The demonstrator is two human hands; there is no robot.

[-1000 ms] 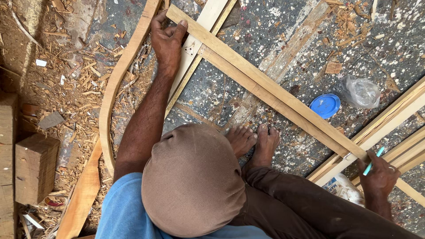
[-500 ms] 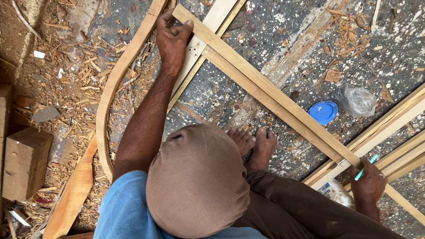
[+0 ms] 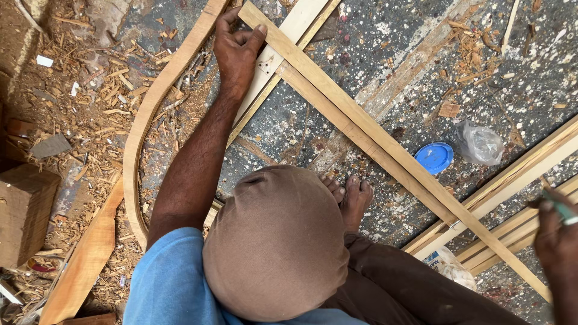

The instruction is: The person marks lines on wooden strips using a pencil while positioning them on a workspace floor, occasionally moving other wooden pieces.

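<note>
the left hand (image 3: 238,51) rests at the top of the frame, fingers curled over the end of a long slat (image 3: 373,141) where it crosses a paler board (image 3: 289,39), thumb hooked on the slat's edge; it grips rather than lies flat. beside that hand a curved strip (image 3: 144,126) bends down the left side over a floor (image 3: 373,54) thick with shavings and paint flecks. the long slat runs diagonally from the hand down to the lower right, passing just past the bare feet (image 3: 352,195), which are set on the floor between the slat and the body. the right hand (image 3: 557,241) sits at the right edge, partly cut off, fingers closed around a thin green pen (image 3: 560,207); it hovers near a bundle of parallel slats (image 3: 512,198). a blue lid (image 3: 435,157) lies on the floor just beyond the slat, with a crumpled clear bag (image 3: 480,143) touching it on the right. a wood block (image 3: 24,210) stands well apart at the far left.
</note>
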